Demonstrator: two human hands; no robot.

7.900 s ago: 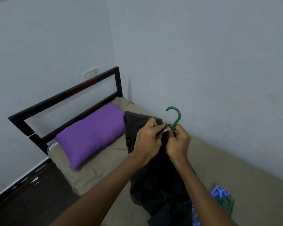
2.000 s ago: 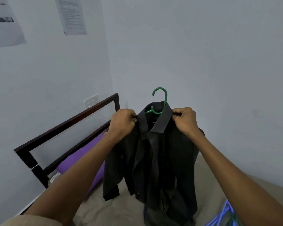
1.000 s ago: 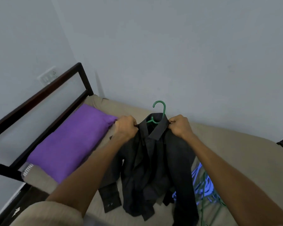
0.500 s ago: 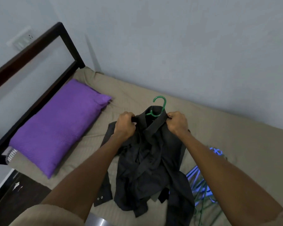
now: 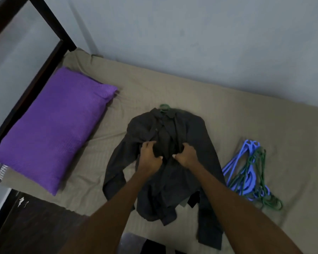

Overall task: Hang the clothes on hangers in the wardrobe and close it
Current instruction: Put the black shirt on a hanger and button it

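A black shirt [image 5: 191, 132] lies spread on the bed [image 5: 228, 110], collar pointing to the wall. A green hanger [image 5: 164, 107] is inside it; only the hook shows above the collar. My left hand [image 5: 150, 155] grips the left front panel at chest height. My right hand [image 5: 186, 155] grips the right front panel just beside it. Both sets of fingers are curled into the fabric near the button line. The wardrobe is out of view.
A purple pillow [image 5: 53, 131] lies at the head of the bed by the dark bed frame [image 5: 50, 57]. A pile of blue and green hangers [image 5: 250, 173] sits on the sheet right of the shirt. The grey wall [image 5: 191, 33] runs behind the bed.
The shirt on its hanger came down from mid-air onto the bed. Both hands let go of the shoulders and moved down to the front panels at the chest.
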